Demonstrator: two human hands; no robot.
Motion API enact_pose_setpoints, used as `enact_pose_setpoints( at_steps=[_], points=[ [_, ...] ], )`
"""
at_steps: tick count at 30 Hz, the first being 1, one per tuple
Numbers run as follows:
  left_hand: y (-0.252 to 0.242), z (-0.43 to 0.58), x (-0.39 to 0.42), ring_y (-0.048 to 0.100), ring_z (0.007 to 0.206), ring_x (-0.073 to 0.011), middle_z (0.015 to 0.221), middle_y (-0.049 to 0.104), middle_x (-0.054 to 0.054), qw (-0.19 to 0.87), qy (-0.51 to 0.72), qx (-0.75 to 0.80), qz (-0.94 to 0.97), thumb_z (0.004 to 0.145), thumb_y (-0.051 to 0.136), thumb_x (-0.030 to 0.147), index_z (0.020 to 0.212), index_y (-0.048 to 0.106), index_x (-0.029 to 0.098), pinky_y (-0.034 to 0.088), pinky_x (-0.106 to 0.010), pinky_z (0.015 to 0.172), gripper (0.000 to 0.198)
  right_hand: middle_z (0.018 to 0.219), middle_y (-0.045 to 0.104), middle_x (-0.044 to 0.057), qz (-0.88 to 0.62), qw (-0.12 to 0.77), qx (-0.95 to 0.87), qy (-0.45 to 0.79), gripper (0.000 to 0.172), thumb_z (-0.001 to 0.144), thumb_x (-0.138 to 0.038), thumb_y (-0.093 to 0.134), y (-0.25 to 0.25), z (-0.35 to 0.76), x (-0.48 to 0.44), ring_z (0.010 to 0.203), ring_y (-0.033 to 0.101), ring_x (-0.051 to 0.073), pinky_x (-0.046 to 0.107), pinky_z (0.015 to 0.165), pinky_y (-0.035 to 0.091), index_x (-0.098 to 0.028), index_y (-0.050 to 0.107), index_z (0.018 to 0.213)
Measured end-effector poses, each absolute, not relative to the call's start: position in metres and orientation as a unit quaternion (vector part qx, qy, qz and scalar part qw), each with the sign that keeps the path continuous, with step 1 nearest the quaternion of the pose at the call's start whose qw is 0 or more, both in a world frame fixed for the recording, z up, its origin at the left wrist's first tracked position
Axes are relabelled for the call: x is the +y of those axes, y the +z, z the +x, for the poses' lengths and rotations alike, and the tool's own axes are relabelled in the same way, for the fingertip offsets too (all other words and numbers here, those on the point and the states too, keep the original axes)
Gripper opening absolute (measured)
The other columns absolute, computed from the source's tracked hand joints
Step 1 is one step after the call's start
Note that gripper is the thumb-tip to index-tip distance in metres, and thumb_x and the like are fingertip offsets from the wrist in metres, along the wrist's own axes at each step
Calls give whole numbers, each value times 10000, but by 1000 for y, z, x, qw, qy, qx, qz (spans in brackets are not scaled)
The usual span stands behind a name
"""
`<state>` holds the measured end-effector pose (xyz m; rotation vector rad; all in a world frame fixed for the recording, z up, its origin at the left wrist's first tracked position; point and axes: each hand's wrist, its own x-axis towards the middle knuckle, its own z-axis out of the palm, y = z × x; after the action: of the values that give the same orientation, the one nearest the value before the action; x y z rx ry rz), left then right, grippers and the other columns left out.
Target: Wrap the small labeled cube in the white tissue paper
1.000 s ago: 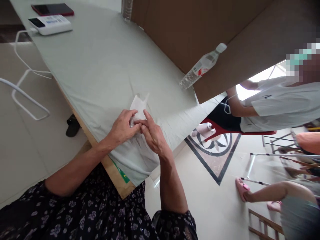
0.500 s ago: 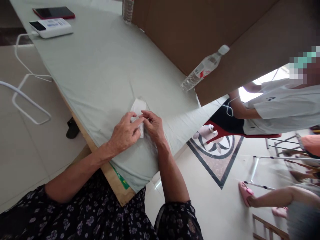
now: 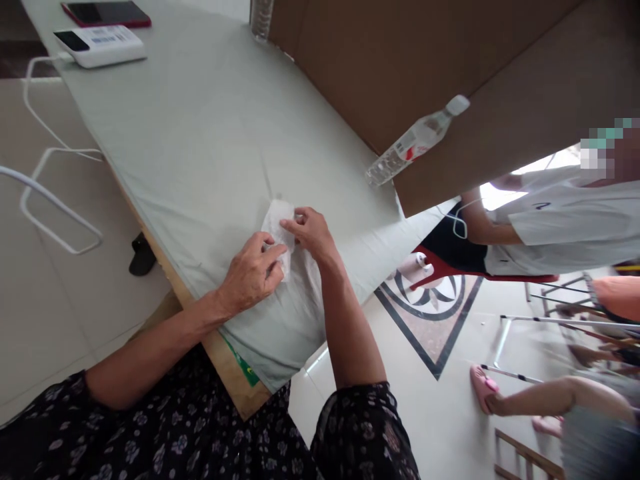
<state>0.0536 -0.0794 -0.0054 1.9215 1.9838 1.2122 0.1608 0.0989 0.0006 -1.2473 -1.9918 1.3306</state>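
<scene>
A small white tissue (image 3: 278,214), crumpled at its lower end, lies on the pale green cloth of the table near its corner. My left hand (image 3: 254,270) has its fingers curled over the lower part of the tissue, pressing it against the cloth. At the tissue's upper right edge, my right hand (image 3: 313,233) pinches it with thumb and fingers. The palms of both hands and part of the tissue are hidden.
A clear plastic bottle (image 3: 417,141) leans beside a large brown cardboard panel (image 3: 350,73). At the far left lie a white power bank (image 3: 103,47) with a cable and a phone (image 3: 107,12). A person in a white shirt (image 3: 565,220) sits on the right.
My right hand has moved slightly up and right, apart from the left fingers. The tissue looks wider and more spread. My left hand has shifted slightly down.
</scene>
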Motion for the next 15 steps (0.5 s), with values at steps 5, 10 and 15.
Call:
enact_pose_setpoints(
  at_steps=[5, 10, 15],
  points=[
    [-7, 53, -78, 636, 951, -222, 1194, 588, -136, 67, 408, 650, 638, 921, 519, 184, 1232, 727, 148, 603, -399, 917, 377, 609, 475, -70, -401, 207, -677, 581, 287, 708, -396, 789, 6, 146, 97, 565, 404, 81, 245, 526, 341, -210, 571, 679],
    [-6, 52, -78, 650, 1059, -261, 1176, 587, -139, 81, 405, 660, 628, 928, 528, 209, 1216, 710, 142, 600, -421, 965, 347, 716, 609, -35, -330, 289, -644, 627, 277, 724, -444, 818, 16, 149, 81, 678, 535, 116, 263, 634, 472, -218, 659, 739],
    [-4, 56, -79, 640, 1122, -280, 1196, 588, -127, 46, 407, 693, 593, 887, 620, 221, 1231, 649, 192, 575, -440, 1022, 346, 817, 683, -16, -296, 314, -672, 602, 237, 786, -456, 812, 32, 163, 58, 798, 623, 148, 310, 782, 548, -233, 733, 774]
  ],
)
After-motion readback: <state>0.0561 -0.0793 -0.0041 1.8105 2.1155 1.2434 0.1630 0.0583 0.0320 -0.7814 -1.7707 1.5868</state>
